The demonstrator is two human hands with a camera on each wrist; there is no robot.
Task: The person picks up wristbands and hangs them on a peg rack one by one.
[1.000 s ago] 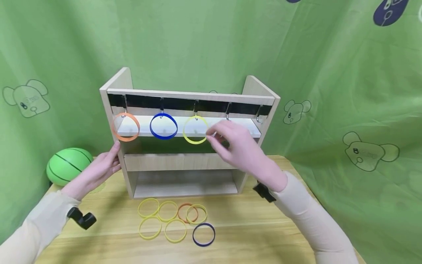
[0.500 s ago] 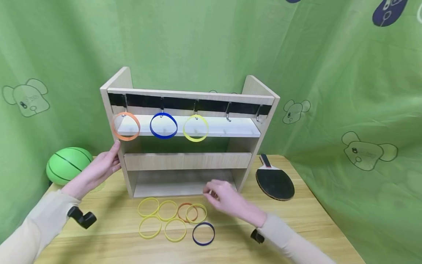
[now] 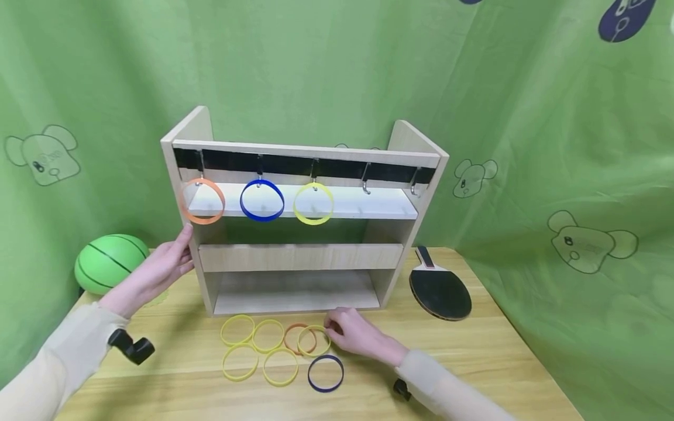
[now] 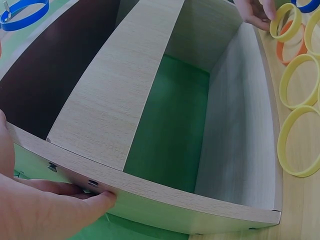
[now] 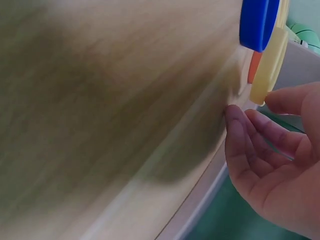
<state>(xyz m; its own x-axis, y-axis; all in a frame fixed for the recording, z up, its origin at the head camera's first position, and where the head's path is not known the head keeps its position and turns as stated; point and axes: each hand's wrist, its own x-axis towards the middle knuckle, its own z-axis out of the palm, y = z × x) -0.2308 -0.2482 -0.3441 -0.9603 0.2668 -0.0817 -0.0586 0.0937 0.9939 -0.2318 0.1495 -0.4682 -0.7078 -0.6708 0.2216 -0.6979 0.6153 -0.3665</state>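
My left hand [image 3: 167,260] rests against the outer left side of the pale wooden shelf rack [image 3: 300,258], fingers fairly straight along the panel. On the table, my right hand [image 3: 358,334] is at the right edge of a yellow ring [image 3: 329,339]. In the right wrist view its thumb tip meets that yellow ring [image 5: 270,67], while the other fingers stand apart from it. This ring overlaps an orange ring [image 3: 286,345]. A dark blue ring [image 3: 341,374] lies just in front. Orange [image 3: 202,221], blue [image 3: 263,218] and yellow [image 3: 313,221] rings hang from the rack's hooks.
Several more yellow rings [image 3: 281,384] lie left of my right hand. Two bare hooks [image 3: 365,181] are at the right of the black strip. A table tennis paddle [image 3: 441,294] lies right of the rack, a green ball [image 3: 107,263] sits left. Green curtain surrounds the table.
My right hand has dropped from the yellow ring on the third hook to the yellow ring on the table, uncovering the paddle. My left hand stays at the rack's side.
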